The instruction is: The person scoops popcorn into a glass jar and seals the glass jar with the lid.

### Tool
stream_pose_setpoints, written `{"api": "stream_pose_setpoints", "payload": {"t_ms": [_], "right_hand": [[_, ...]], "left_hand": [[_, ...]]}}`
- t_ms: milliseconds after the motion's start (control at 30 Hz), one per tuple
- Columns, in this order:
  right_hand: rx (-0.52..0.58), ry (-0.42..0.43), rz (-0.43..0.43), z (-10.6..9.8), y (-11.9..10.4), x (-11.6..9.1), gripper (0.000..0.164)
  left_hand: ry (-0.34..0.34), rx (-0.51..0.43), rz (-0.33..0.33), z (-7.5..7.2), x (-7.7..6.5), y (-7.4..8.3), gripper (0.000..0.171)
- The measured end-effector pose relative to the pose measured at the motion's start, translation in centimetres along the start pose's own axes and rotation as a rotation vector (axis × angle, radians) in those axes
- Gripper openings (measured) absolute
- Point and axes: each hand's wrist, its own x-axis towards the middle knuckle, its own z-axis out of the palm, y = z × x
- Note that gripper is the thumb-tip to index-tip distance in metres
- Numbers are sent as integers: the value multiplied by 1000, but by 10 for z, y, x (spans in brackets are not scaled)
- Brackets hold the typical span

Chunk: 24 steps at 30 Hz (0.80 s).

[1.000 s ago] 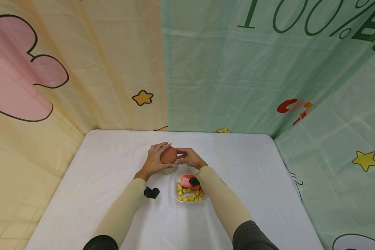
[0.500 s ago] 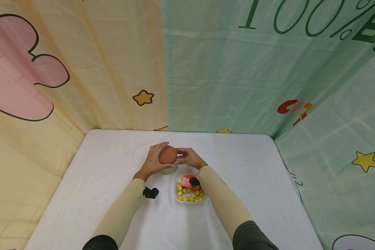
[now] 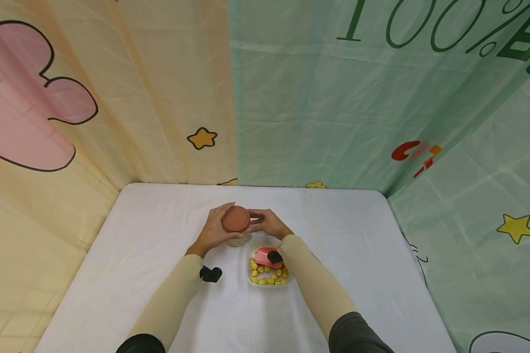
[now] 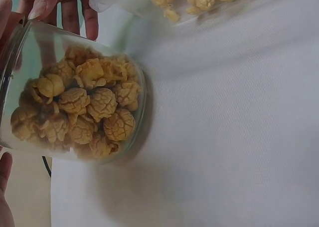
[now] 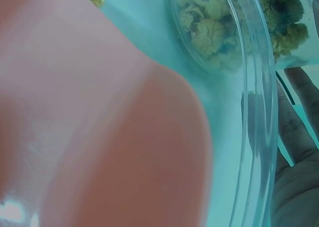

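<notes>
A glass jar of caramel-coloured popcorn stands on the white table, with a brown-orange lid on top. My left hand grips the lid, thumb on the near side and fingers round the far left. On the jar's right side, my right hand holds the glass with thumb and fingers below the lid. Close in front sits a clear plastic container with popcorn and a pink scoop inside. That scoop fills much of the right wrist view. Part of the jar's grip is hidden behind the lid.
The white-covered table stretches out on both sides of the forearms. Printed curtains hang behind it and along its sides. A dark camera mount on the right wrist overhangs the container.
The lid and my left hand have shifted slightly left, and the left wrist has turned a little. My right hand, the container and the scoop look the same.
</notes>
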Motion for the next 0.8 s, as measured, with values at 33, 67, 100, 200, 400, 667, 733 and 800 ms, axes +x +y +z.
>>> {"api": "stream_pose_setpoints", "payload": {"t_ms": [33,67,100,200,400,667,733,800], "right_hand": [[3,0,1,0,0,0,63],[7,-1,1,0,0,0,63],[9,-3,1,-1,0,0,63],[21,-9,1,-1,0,-1,64],[16,-8,-3,-1,0,-2,63],[1,4,-3,0,1,0,62],[4,2,-3,0,2,0,62],[0,-2,-5,1,3,0,62]], "left_hand": [[2,-4,-2,0,0,0,101],[4,-4,-2,0,-1,-1,101],[9,-6,-3,1,-1,-1,101],[15,-9,-13,1,-2,-3,102],[-9,-48,-98,3,-4,-7,106],[-23,-91,-190,5,-7,-11,108],[-30,-95,-211,6,-9,-13,108],[-34,-103,-230,8,-10,-15,108]]}}
